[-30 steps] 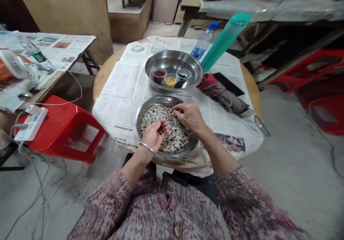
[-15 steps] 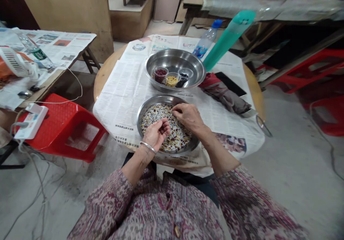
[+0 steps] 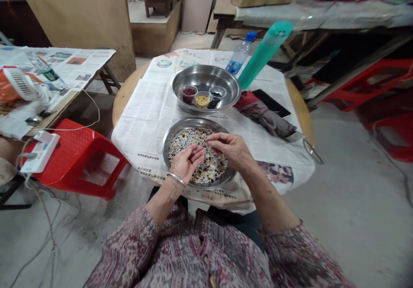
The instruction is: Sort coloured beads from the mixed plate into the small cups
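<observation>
Centre frame: I am cupping red beans in my left hand (image 3: 186,162) while my right hand (image 3: 229,147) is pinching another from the mixed-bean tray (image 3: 168,135); next, a clean fingertip transfer.

Both hands, left hand (image 3: 186,162) cupped, pick over mixed beans (image 3: 206,167) in a steel pan (image 3: 167,138).

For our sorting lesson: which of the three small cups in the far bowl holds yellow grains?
The middle cup; the left cup holds red beans, the right cup dark ones.
</observation>
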{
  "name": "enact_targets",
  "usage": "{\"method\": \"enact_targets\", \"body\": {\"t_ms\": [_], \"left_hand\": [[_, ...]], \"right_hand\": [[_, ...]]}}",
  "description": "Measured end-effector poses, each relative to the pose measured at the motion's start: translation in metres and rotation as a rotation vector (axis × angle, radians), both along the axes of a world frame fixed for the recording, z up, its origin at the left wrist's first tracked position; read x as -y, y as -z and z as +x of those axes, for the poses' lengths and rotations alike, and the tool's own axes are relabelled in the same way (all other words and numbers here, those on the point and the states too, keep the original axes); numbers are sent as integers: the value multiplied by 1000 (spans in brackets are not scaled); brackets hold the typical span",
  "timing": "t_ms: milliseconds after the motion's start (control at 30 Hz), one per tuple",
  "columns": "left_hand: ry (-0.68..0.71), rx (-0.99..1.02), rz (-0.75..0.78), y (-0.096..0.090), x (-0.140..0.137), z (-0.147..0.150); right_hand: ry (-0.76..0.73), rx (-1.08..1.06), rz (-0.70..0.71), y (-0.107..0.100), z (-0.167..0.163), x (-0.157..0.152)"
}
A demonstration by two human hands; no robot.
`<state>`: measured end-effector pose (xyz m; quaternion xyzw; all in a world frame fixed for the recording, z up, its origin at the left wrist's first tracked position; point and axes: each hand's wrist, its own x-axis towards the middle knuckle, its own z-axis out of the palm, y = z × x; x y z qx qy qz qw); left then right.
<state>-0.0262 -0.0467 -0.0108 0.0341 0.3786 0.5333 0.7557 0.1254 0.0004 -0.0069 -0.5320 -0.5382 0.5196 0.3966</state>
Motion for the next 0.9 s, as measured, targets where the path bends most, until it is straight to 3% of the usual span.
{"method": "enact_targets", "body": {"t_ms": [67,133,300,567,733,900], "left_hand": [[-4,-3,4,0,0,0],[-12,-9,8,0,0,1],[-6,-9,6,0,0,1],[4,-7,18,1,0,0],[11,1,0,1,0,0],[10,4,6,2,0,0]], "right_hand": [[-131,27,27,-5,-2,5],[-159,106,89,-6,-1,6],[90,514,286,6,9,-11],[-132,955,505,21,5,-32],[-222,1117,510,20,1,-36],[-174,1104,551,19,4,-33]]}}
